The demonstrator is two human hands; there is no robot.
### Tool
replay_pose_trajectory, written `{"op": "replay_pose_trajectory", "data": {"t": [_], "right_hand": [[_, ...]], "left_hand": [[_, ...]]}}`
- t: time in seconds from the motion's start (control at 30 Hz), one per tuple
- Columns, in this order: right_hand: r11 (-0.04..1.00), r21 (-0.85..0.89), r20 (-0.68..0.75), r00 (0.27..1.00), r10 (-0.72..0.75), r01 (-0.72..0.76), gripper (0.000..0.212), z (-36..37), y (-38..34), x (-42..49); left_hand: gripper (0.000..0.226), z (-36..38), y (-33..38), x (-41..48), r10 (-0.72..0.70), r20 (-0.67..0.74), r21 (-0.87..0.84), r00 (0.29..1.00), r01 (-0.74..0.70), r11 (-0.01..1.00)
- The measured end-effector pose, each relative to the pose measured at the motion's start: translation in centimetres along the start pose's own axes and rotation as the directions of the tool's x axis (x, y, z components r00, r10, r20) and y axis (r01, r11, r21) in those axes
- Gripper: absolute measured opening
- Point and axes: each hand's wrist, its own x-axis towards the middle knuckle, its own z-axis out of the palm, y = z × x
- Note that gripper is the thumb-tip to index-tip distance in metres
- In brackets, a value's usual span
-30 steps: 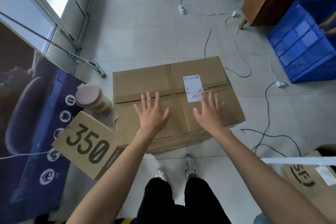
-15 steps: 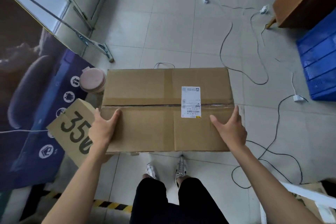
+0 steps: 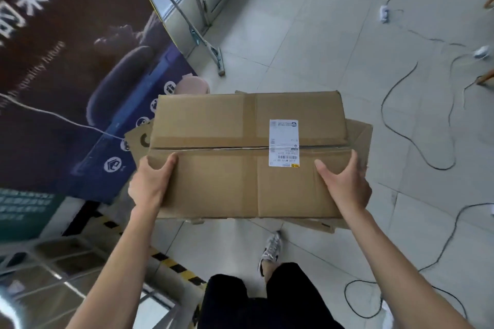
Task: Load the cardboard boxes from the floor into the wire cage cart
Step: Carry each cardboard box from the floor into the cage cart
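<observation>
Gripping the cardboard box (image 3: 213, 184) at its two short ends, the left hand (image 3: 149, 184) and the right hand (image 3: 344, 187) each lay a thumb flat on the top face. Their fingers curl down over the sides, out of sight. The box is held roughly level in front of the person, up off the tiled floor (image 3: 307, 35), with one shoe (image 3: 271, 251) showing below its near edge.

It is plain brown, wide and rectangular. The top flaps meet in a long seam running left to right, and a broad band of tan tape crosses it from far edge to near edge. A white shipping label (image 3: 284, 143) with a barcode straddles the seam right of centre. The near edge looks slightly ragged.

More cardboard (image 3: 359, 131) juts out past the right side. Whether it is carried too, I cannot tell. A dark printed banner (image 3: 66, 61) stands to the left, and loose cables (image 3: 401, 131) lie on the floor.
</observation>
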Motion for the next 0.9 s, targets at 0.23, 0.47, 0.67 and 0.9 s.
{"op": "replay_pose_trajectory", "data": {"t": [0.23,0.47,0.67,0.9], "right_hand": [[0.942,-0.050,0.149,0.935,-0.322,0.333,0.104,4.2,-10.5,-5.4],[0.801,0.084,0.324,0.744,-0.584,0.592,0.106,10.3,-18.9,-21.0],[0.631,0.164,0.384,0.541,-0.749,0.758,0.099,15.2,-21.7,-36.7],[0.474,0.203,0.457,0.345,-0.820,0.857,0.099,20.8,-20.7,-52.5]], "left_hand": [[0.101,-9.4,-13.2,-3.8,-0.277,-0.167,-0.066,0.946,0.270,0.961],[0.091,-21.7,-30.8,-13.4,-0.514,-0.384,-0.180,0.767,0.484,0.856],[0.093,-28.5,-45.5,-24.2,-0.675,-0.422,-0.307,0.606,0.605,0.735],[0.092,-31.8,-58.9,-36.4,-0.798,-0.413,-0.409,0.439,0.694,0.593]]}}
